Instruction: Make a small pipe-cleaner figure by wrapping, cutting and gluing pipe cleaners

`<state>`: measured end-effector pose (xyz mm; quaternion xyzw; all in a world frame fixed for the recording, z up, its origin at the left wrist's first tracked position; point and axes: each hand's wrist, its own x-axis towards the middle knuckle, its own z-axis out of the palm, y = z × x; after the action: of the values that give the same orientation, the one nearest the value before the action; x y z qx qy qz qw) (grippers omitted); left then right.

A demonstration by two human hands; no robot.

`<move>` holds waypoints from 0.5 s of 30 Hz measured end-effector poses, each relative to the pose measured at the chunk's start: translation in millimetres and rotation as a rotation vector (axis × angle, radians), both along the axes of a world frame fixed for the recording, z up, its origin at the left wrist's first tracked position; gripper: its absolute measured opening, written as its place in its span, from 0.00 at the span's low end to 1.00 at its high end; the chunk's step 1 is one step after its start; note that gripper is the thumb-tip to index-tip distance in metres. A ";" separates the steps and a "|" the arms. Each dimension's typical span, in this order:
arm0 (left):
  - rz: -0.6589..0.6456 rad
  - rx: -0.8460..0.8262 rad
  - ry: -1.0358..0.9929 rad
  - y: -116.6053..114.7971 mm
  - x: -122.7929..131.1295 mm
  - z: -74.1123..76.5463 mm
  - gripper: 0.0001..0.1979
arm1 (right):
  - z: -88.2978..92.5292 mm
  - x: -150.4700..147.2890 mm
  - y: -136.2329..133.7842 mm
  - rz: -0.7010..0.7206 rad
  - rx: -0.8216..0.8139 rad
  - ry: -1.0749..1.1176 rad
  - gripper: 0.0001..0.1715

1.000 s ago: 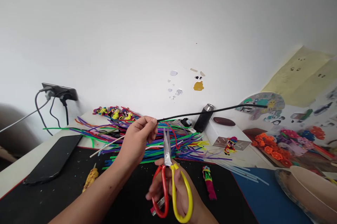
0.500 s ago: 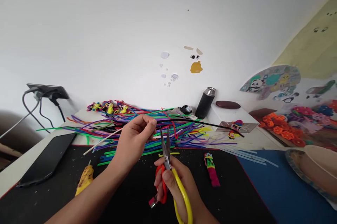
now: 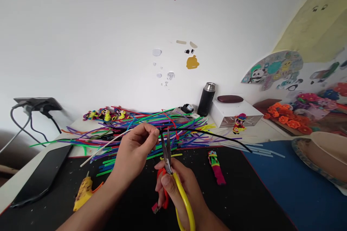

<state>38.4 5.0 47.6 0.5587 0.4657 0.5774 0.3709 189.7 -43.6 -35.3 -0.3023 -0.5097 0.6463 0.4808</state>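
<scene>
My left hand (image 3: 135,148) pinches a long black pipe cleaner (image 3: 211,132) between thumb and forefinger; it stretches to the right and droops at its far end. A white pipe cleaner (image 3: 100,150) sticks out left from behind this hand; whether it is held too, I cannot tell. My right hand (image 3: 187,184) grips scissors (image 3: 167,158) with one yellow and one red handle. Their blades point up, slightly apart, with the tips at the black pipe cleaner just right of my left fingertips. A small pink and silver piece (image 3: 155,208) shows below my right fingers.
Many coloured pipe cleaners (image 3: 108,138) lie heaped behind my hands. A yellow glue gun (image 3: 82,193) and a phone-like black slab (image 3: 43,175) are left. To the right are a pink-and-green bundle (image 3: 217,169), black thermos (image 3: 206,100), white box (image 3: 238,108), small doll (image 3: 239,123) and bowl (image 3: 320,162).
The scissors' tips have come up to the black pipe cleaner beside my left fingertips, and the blades look a little closer together. The whole view has shifted slightly.
</scene>
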 end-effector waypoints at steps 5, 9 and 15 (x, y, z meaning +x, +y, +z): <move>-0.009 -0.019 0.065 -1.4 0.1 -4.3 0.14 | 1.2 1.4 2.0 -0.016 -0.013 0.012 0.32; -0.008 -0.022 0.168 -2.7 -1.6 -7.7 0.13 | 3.1 1.7 2.6 -0.029 -0.030 0.005 0.33; 0.004 0.003 0.327 -2.8 -2.1 -7.5 0.12 | 7.7 2.6 3.1 -0.031 -0.036 -0.015 0.32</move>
<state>36.4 2.2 40.1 0.6450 0.5199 0.4802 0.2882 192.3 -40.5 -27.6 -0.3236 -0.4968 0.6457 0.4812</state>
